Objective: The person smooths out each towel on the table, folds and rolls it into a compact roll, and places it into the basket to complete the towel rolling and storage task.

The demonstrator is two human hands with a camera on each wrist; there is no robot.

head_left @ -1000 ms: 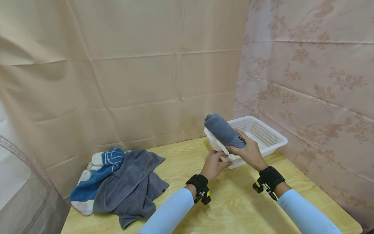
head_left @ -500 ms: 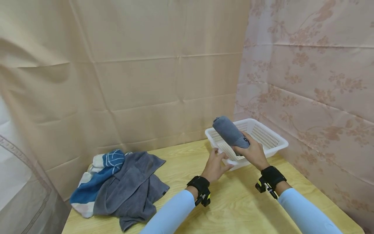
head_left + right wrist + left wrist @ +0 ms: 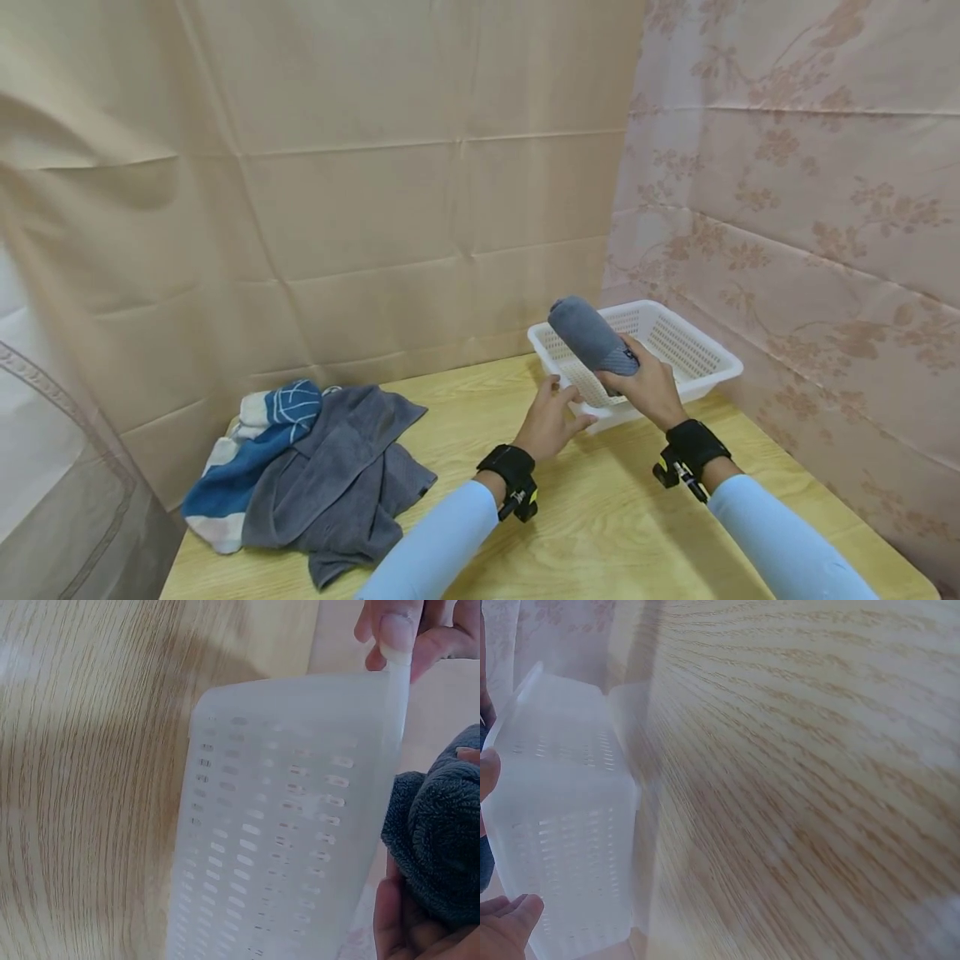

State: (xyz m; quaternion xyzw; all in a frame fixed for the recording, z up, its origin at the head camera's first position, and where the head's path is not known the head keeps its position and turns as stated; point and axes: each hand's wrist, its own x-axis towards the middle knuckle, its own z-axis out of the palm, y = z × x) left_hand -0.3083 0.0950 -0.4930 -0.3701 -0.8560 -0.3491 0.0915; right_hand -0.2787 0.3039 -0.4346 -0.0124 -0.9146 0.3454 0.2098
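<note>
A rolled grey towel (image 3: 588,333) tilts over the near left part of a white plastic basket (image 3: 701,387). My right hand (image 3: 651,390) grips its lower end, and the spiral roll end (image 3: 450,825) shows in the right wrist view. At the basket's near left corner is my left hand (image 3: 546,423). In the right wrist view the left thumb (image 3: 396,634) presses on the rim, with fingers on its other side. The left wrist view shows the slotted basket wall (image 3: 562,840) with fingertips (image 3: 529,907) at its edge.
On the left of the wooden table (image 3: 600,533) lie a crumpled grey towel (image 3: 330,483) and a blue and white patterned cloth (image 3: 240,475). A beige curtain (image 3: 375,208) hangs behind, and a floral pink curtain (image 3: 810,233) closes off the right side.
The rolled towel and right hand have shifted slightly right, farther over the basket. The left hand has adjusted its fingers at the basket's corner. During the last half second little has changed.
</note>
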